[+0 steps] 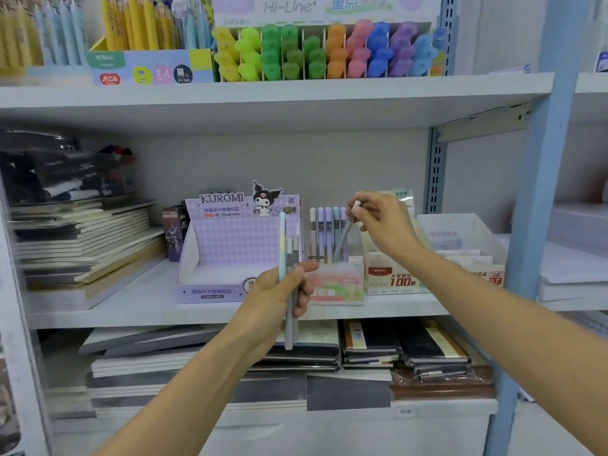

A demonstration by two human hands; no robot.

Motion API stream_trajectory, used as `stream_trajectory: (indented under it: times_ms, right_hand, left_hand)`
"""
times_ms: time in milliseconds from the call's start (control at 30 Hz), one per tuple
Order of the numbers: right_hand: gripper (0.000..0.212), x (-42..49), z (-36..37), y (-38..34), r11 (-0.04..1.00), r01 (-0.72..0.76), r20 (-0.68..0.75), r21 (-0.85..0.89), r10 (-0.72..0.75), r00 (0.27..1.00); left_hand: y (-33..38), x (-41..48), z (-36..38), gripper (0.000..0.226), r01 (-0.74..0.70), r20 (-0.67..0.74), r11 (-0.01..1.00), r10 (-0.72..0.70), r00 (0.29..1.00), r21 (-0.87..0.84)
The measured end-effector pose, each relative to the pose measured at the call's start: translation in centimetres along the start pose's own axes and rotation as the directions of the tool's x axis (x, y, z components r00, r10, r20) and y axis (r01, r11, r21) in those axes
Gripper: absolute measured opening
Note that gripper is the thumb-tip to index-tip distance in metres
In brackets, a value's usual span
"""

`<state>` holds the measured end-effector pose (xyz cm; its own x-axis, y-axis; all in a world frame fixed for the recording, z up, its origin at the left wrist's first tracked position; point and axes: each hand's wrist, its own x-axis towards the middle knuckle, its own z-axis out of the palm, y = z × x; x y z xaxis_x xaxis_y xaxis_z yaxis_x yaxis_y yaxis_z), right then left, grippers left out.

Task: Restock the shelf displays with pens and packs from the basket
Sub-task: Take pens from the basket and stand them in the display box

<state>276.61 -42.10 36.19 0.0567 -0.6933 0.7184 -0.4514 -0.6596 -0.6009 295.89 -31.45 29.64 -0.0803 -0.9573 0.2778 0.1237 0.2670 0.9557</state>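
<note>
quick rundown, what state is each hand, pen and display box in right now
left hand, gripping a bunch of pens upright
right hand, pinching a grey pen by its white cap
grey pen, tilted, lower end inside the clear pen display
clear pen display, partly filled, pens standing upright
Kuromi box, open, no stock showing

Grey pen, aslant (tip in display)
</note>
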Motion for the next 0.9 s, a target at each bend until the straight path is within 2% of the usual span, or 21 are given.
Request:
stream_trajectory:
  times_ms: [233,400,567,733,800,867,900]
  right_hand:
    - [0.017,1.4,-1.1,0.0,0.997,0.055,0.154,-0.045,-0.047,0.987]
    - [0.024,1.6,-0.1,0.3,0.999,0.047,0.105,-0.002,-0.046,0.993]
    - [0.016,1.8,1.3,1.4,0.97,0.12,0.01,-0.212,-0.12,0.993]
    - [0.032,1.1,1.8,2.0,0.948,0.037,0.074,-0.317,-0.014,0.997]
    - [0.035,0.4,1.5,1.1,0.965,0.059,0.05,-0.255,-0.047,0.998]
    - [0.028,-0.6,0.9,-0.3,0.994,0.084,0.038,-0.076,-0.081,0.996]
    - [0.024,-1.2,0.7,-1.2,0.997,0.057,0.083,0.048,-0.06,0.995]
  left_hand:
    - [-0.1,1.0,-0.4,0.024,0.005,0.05,0.999,-0.003,0.999,-0.05]
    - [-0.4,0.8,-0.3,0.026,-0.004,0.074,0.999,0.008,0.997,-0.053]
    - [-0.2,0.3,-0.3,0.027,-0.007,0.104,0.999,0.012,0.994,-0.05]
    - [0.0,0.1,-0.2,0.027,-0.003,0.1,0.999,0.007,0.995,-0.047]
    - [0.1,-0.1,-0.1,0.027,-0.003,0.1,0.999,0.006,0.995,-0.034]
    - [0.3,-0.3,0.1,0.028,-0.006,0.103,1.0,0.007,0.995,-0.014]
    - [0.4,-0.3,0.3,0.028,-0.006,0.103,1.0,0.007,0.995,-0.007]
